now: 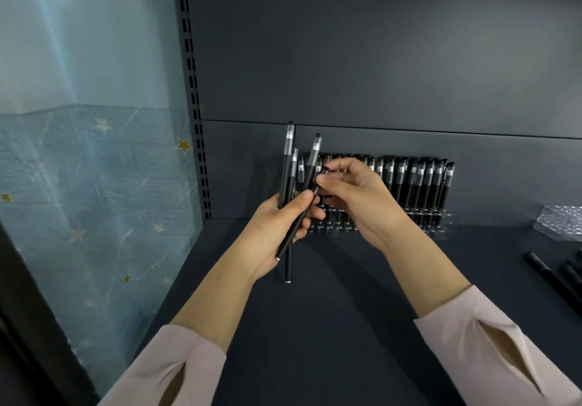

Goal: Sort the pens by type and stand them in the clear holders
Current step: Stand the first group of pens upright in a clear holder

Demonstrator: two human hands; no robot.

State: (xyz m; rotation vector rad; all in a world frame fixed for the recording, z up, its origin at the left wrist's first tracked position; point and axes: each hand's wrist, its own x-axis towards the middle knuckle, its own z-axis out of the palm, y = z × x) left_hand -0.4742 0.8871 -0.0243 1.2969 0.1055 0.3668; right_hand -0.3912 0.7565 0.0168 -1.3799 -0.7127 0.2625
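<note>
Black pens [287,169]: left hand [277,232], right hand [356,198]

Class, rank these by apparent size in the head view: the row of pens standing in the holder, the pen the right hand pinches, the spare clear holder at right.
1. Row of pens: largest.
2-3. Pinched pen and spare holder: unsure; the pen is nearer the camera, the holder is cut by the frame edge.

Black pens [288,185] in left hand [277,232]
</note>
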